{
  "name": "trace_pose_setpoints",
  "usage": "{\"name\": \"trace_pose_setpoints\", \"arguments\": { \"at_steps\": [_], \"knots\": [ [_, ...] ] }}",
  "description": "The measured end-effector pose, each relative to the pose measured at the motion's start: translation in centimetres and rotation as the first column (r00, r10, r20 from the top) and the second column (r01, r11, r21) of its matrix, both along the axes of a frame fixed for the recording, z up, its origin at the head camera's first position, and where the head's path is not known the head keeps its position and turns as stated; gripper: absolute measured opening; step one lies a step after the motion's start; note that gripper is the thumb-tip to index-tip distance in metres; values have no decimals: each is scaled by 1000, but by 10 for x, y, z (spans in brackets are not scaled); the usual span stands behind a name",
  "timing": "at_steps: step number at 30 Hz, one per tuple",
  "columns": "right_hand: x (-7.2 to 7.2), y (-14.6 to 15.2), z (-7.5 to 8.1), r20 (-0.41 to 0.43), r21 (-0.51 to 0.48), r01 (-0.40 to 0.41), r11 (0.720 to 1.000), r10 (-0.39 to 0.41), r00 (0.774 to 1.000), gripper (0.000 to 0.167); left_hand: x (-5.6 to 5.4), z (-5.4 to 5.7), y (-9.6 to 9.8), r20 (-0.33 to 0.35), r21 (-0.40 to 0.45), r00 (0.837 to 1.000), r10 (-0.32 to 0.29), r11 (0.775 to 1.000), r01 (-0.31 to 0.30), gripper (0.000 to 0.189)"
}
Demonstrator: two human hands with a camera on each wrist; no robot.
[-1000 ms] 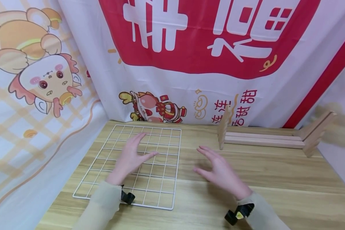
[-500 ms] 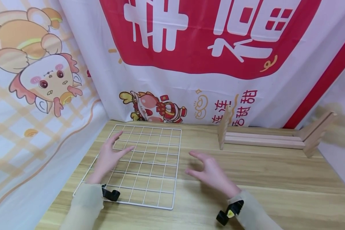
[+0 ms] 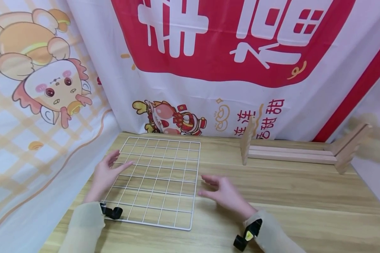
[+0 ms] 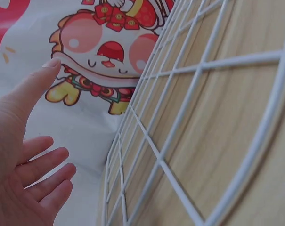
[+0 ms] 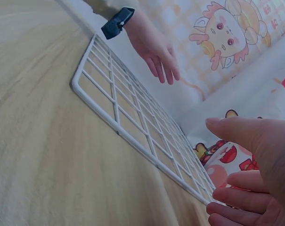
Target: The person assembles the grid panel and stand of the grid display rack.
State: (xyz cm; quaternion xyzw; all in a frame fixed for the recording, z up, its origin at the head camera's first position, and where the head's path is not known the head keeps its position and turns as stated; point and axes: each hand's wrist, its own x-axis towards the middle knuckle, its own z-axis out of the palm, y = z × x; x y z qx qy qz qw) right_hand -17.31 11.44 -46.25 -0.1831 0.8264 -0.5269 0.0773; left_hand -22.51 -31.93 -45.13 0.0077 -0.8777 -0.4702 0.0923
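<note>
White wire grid point(image 3: 169, 180) lies flat on the desk point(image 3: 288, 189), left of centre in the head view. The 2 hands are released: the left hand point(image 3: 103, 174) by the grid's left edge, the right hand point(image 3: 225, 191) beside its right.

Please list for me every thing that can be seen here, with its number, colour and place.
wire grid: 1, white, lying on the left part of the table
wooden stand: 1, pale brown, at the back right of the table
table: 1, light brown, under the grid and stand
printed cloth: number of pieces unclear, white with red and orange, behind the table and at its left
wrist cameras: 2, black, one on each wrist
sleeves: 2, beige, on both arms
left hand: 1, bare, near the grid's left edge
right hand: 1, bare, near its right edge
</note>
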Motion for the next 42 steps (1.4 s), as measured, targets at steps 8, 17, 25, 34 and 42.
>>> {"name": "trace_pose_setpoints", "arguments": {
  "at_steps": [8,17,25,34,42],
  "knots": [
    [2,-7,-8,19,-78,-44,996,46,999,63,1,-8,-17,38,-29,999,15,1000,-13,100],
    [3,-11,-8,45,-114,-61,992,67,997,61,7,-9,-24,158,-75,986,56,996,-45,104],
    [1,-8,-9,39,-87,-54,995,57,998,61,9,-9,-26,150,-110,983,109,990,-93,98],
    [-3,3,-12,55,-91,-25,996,30,998,66,5,-9,-18,223,-123,971,81,991,-54,98],
    [-8,26,-13,130,-62,80,995,-71,989,64,5,-5,-14,231,-128,973,0,991,31,80]
  ]
}}
